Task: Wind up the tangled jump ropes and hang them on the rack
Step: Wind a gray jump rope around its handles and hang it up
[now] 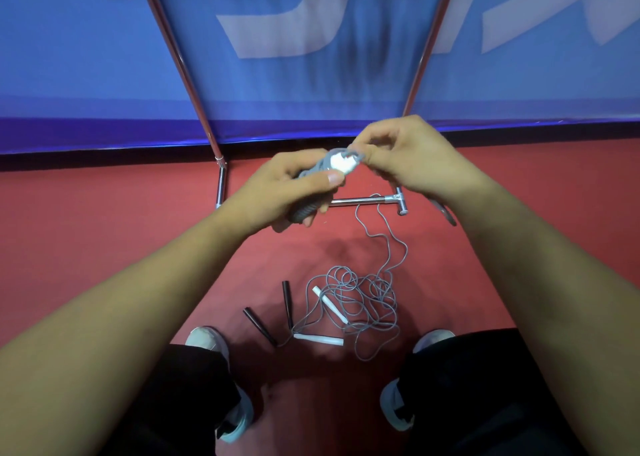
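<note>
Red floor [104, 220] runs up to a blue banner [311, 92], and the chrome rack [180, 61] stands against it. Our left grip [298, 182] clasps the part-wound rope bundle [341, 163] around its handle, and our right grip [408, 158] pinches the cord at the bundle's top. We should lay each turn snug and feed slack slowly, or the tangled pile [363, 303] on the floor between our feet may knot tighter.

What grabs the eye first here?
Both hands meet mid-frame: the left hand grips a partly wound grey jump rope and the right hand pinches its cord. Below them, on the red floor between the person's shoes, lies a tangle of grey cord with black handles and white handles. Behind, the chrome rack stands against a blue banner.
</note>
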Tool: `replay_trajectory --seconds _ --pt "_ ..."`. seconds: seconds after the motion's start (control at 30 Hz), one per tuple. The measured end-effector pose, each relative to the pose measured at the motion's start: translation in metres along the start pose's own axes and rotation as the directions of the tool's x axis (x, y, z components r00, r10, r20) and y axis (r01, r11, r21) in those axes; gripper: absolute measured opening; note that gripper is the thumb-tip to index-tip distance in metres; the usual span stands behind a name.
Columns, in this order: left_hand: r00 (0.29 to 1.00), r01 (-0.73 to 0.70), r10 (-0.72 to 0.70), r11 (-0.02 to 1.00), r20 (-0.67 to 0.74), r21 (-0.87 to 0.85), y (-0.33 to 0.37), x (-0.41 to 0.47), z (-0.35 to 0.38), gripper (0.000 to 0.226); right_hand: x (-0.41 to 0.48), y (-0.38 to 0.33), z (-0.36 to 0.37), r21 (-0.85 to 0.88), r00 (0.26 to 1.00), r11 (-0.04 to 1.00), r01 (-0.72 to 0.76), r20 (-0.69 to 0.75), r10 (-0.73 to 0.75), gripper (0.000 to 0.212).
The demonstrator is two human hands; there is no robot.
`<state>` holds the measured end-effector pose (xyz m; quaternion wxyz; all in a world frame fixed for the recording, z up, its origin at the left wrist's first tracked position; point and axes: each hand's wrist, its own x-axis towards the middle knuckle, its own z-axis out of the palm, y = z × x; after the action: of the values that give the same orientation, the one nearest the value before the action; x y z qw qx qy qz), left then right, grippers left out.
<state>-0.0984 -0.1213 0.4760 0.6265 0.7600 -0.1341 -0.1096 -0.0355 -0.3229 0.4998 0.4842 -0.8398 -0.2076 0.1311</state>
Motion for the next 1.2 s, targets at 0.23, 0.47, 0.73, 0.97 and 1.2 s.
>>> replay_trajectory --seconds 0.23,0.47,0.73,0.97,1.2 --pt "0.975 0.041 -0.121 0.925 -0.188 -0.379 -0.007 0.011 -0.002 0.034 0.000 0.001 -0.003 -0.009 0.991 0.998 -0.062 0.121 0.063 0.014" --pt "0.968 0.099 -0.176 0.924 -0.181 -0.368 -0.004 0.010 -0.005 0.031 -0.001 0.005 -0.008 -0.136 0.985 0.987 -0.086 0.135 0.104 0.011" --pt "0.914 0.175 -0.252 0.952 -0.319 -0.250 0.004 0.012 -0.009 0.009 -0.001 -0.003 -0.005 -0.111 0.991 0.991 -0.076 0.105 0.088 0.003" --pt "0.858 0.209 -0.184 0.978 -0.480 -0.003 -0.001 0.009 -0.019 0.020 -0.003 0.000 0.000 -0.350 0.983 0.936 -0.040 0.154 0.099 0.011" --pt "0.911 0.330 -0.004 0.606 -0.412 0.724 -0.019 0.010 -0.027 0.039 -0.005 -0.017 0.012 -0.457 0.976 0.871 0.181 0.193 -0.101 0.024"
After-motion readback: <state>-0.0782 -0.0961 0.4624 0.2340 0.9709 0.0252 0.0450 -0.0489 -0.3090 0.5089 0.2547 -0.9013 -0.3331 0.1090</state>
